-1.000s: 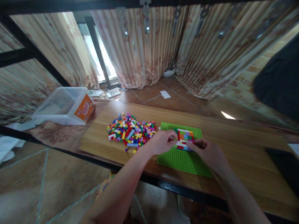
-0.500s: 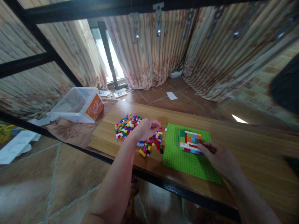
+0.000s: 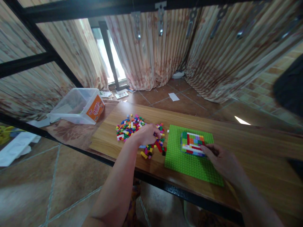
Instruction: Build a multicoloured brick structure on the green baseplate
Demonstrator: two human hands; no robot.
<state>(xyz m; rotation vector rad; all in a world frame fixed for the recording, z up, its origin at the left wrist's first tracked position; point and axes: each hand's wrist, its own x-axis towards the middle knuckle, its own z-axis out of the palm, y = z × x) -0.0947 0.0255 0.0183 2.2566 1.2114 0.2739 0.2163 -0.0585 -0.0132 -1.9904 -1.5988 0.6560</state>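
Baseplate [image 3: 189,167] space surrounds build [image 3: 193,143]; right fingers [image 3: 205,150] touch its edge, both hands' [image 3: 146,134] [image 3: 220,157] grips unclear.

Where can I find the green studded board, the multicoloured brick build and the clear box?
Green studded board [image 3: 186,164], head view: bare studs towards its front edge.
Multicoloured brick build [image 3: 193,141], head view: top face.
Clear box [image 3: 96,108], head view: orange-labelled wall.

1. Baseplate [image 3: 184,166]: uniform bright green.
2. Brick build [image 3: 193,141]: red, white, green, orange, yellow, purple patchwork.
3. Loose bricks [image 3: 129,128]: mixed red, yellow, blue, pink, white, green.
4. Table [image 3: 248,148]: brown wood grain.
5. Bin label [image 3: 95,108]: predominantly orange.
6. Curtains [image 3: 142,56]: beige, striped, reddish blotched motif.
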